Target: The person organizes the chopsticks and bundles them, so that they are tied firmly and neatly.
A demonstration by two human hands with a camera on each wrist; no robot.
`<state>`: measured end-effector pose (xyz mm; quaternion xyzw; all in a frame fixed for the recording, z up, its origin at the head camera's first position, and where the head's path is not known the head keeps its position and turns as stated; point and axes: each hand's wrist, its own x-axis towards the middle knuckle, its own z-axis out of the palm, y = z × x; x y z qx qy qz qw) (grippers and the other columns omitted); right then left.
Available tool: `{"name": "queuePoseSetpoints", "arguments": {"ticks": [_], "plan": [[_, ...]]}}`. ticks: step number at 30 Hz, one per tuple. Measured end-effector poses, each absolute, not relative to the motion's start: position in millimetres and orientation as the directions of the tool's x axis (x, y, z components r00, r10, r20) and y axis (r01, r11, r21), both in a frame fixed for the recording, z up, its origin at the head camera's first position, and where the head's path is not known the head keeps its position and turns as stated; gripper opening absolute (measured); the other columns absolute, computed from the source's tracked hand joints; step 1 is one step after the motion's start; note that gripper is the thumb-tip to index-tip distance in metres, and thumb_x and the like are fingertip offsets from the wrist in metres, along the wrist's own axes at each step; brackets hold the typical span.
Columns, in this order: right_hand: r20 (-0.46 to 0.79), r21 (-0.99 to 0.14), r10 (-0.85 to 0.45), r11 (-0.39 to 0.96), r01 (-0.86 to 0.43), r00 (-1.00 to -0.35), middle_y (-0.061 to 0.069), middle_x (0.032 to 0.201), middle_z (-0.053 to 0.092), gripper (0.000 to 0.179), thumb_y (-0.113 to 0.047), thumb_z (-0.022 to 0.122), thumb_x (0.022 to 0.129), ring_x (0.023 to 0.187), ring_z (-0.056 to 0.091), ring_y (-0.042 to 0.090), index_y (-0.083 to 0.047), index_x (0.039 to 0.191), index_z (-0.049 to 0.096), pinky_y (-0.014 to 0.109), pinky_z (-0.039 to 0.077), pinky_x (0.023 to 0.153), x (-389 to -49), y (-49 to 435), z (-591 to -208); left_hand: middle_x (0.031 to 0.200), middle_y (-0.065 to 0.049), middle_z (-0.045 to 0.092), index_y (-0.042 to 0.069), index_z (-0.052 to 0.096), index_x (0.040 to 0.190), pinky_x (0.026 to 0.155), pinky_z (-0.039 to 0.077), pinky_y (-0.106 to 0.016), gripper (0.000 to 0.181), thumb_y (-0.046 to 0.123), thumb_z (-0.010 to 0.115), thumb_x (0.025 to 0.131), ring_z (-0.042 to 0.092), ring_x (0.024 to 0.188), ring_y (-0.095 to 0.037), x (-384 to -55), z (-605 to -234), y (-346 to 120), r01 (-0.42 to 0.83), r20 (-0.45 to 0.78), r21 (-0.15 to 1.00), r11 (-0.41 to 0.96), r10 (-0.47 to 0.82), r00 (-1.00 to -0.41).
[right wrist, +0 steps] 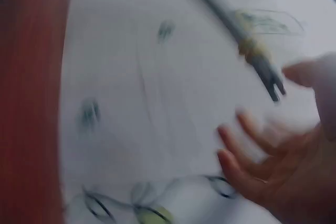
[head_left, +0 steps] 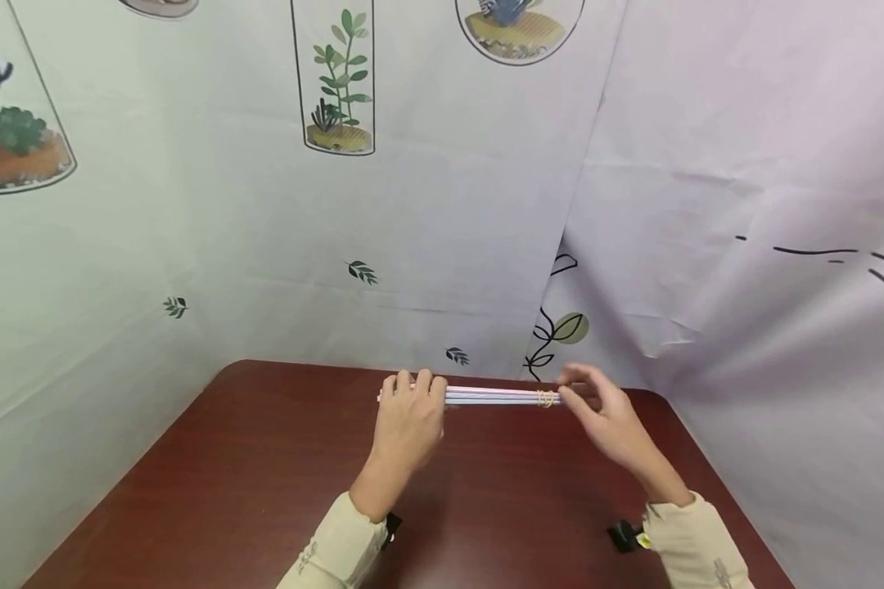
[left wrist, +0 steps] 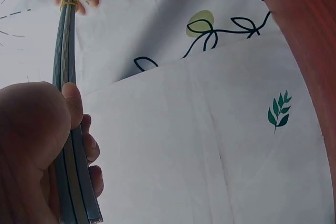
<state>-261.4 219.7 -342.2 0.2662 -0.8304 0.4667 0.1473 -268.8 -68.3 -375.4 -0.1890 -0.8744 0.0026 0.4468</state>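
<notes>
Plainly, the left hand grips a bundle of slim sticks above the tabletop, seen against its far edge, while the right hand, fingers loosely spread, is just beside the end with the yellow band, contact being hard to judge through the blur.

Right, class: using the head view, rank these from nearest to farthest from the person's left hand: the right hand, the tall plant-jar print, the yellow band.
1. Yellow band: right of the left hand, around the sticks.
2. Right hand: farther right, past the band.
3. Tall plant-jar print: high on the cloth behind.
</notes>
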Motion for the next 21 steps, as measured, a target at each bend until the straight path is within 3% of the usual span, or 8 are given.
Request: {"name": "queuePoseSetpoints", "arguments": {"ticks": [2, 5, 7, 9, 12, 16, 18, 21], "plan": [[0.652, -0.325, -0.396, 0.625, -0.71, -0.647, 0.001, 0.103, 0.068, 0.022, -0.015, 0.064, 0.097, 0.091, 0.065, 0.01, -0.005, 0.117, 0.064, 0.031, 0.051, 0.074, -261.3, 222.1, -345.5, 0.084, -0.007, 0.056, 0.008, 0.059, 0.088, 0.076, 0.046, -0.044, 0.007, 0.013, 0.065, 0.086, 0.053, 0.077, -0.031, -268.5, -374.6, -67.8, 0.329, 0.78, -0.179, 0.927, 0.337, -0.528], [0.741, 0.139, -0.551, 0.684, -0.716, -0.383, 0.001, 0.092, 0.068, 0.026, -0.028, 0.052, 0.103, 0.081, 0.063, 0.018, -0.006, 0.104, 0.067, 0.037, 0.045, 0.065, -265.1, 217.7, -348.8, 0.082, -0.007, 0.055, 0.009, 0.058, 0.087, 0.072, 0.046, -0.043, 0.009, 0.014, 0.065, 0.086, 0.052, 0.074, -0.03, -267.1, -374.7, -66.0, 0.326, 0.785, -0.195, 0.925, 0.346, -0.514], [0.749, 0.338, -0.615, 0.675, -0.656, -0.247, 0.003, 0.083, 0.064, 0.04, -0.034, 0.039, 0.107, 0.072, 0.06, 0.021, -0.004, 0.099, 0.065, 0.036, 0.042, 0.058, -267.9, 209.6, -350.2, 0.079, -0.006, 0.054, 0.009, 0.057, 0.084, 0.069, 0.046, -0.041, 0.006, 0.012, 0.062, 0.086, 0.052, 0.071, -0.029, -266.2, -375.7, -63.3, 0.325, 0.789, -0.224, 0.919, 0.367, -0.492], [0.737, 0.456, -0.656, 0.66, -0.597, -0.162, 0.005, 0.079, 0.061, 0.049, -0.036, 0.031, 0.109, 0.067, 0.057, 0.022, -0.002, 0.096, 0.064, 0.035, 0.041, 0.055, -269.9, 200.3, -351.8, 0.076, -0.005, 0.052, 0.01, 0.055, 0.081, 0.068, 0.045, -0.04, 0.005, 0.01, 0.057, 0.086, 0.05, 0.068, -0.027, -265.0, -376.6, -59.9, 0.333, 0.789, -0.249, 0.909, 0.39, -0.474], [0.705, 0.505, -0.693, 0.639, -0.581, -0.15, 0.006, 0.082, 0.063, 0.05, -0.037, 0.033, 0.108, 0.069, 0.059, 0.022, 0.001, 0.102, 0.066, 0.034, 0.043, 0.057, -269.4, 190.0, -353.8, 0.076, -0.005, 0.052, 0.01, 0.054, 0.08, 0.069, 0.046, -0.04, 0.006, 0.009, 0.054, 0.087, 0.051, 0.068, -0.027, -264.3, -377.6, -56.2, 0.34, 0.789, -0.27, 0.901, 0.41, -0.458], [0.716, 0.412, -0.658, 0.668, -0.619, -0.234, 0.007, 0.089, 0.068, 0.061, -0.045, 0.03, 0.106, 0.077, 0.062, 0.024, 0.002, 0.113, 0.068, 0.038, 0.045, 0.065, -265.5, 195.9, -353.9, 0.079, -0.005, 0.053, 0.01, 0.055, 0.082, 0.072, 0.047, -0.04, 0.005, 0.011, 0.058, 0.086, 0.051, 0.071, -0.027, -264.0, -378.5, -56.0, 0.339, 0.789, -0.251, 0.907, 0.394, -0.471], [0.719, 0.406, -0.651, 0.677, -0.613, -0.243, 0.006, 0.085, 0.067, 0.062, -0.044, 0.025, 0.107, 0.076, 0.061, 0.024, 0.001, 0.109, 0.068, 0.04, 0.044, 0.065, -264.5, 199.0, -353.7, 0.079, -0.005, 0.053, 0.01, 0.055, 0.082, 0.072, 0.047, -0.04, 0.006, 0.011, 0.059, 0.086, 0.051, 0.071, -0.027, -263.8, -379.3, -57.5, 0.334, 0.79, -0.249, 0.909, 0.39, -0.472], [0.713, 0.473, -0.675, 0.663, -0.58, -0.189, 0.004, 0.078, 0.063, 0.055, -0.036, 0.025, 0.109, 0.07, 0.059, 0.023, 0.0, 0.099, 0.066, 0.038, 0.043, 0.062, -264.7, 191.7, -354.5, 0.077, -0.006, 0.052, 0.01, 0.056, 0.082, 0.07, 0.047, -0.04, 0.005, 0.01, 0.055, 0.087, 0.051, 0.07, -0.027, -263.1, -379.3, -56.8, 0.332, 0.797, -0.271, 0.903, 0.404, -0.449]]}}
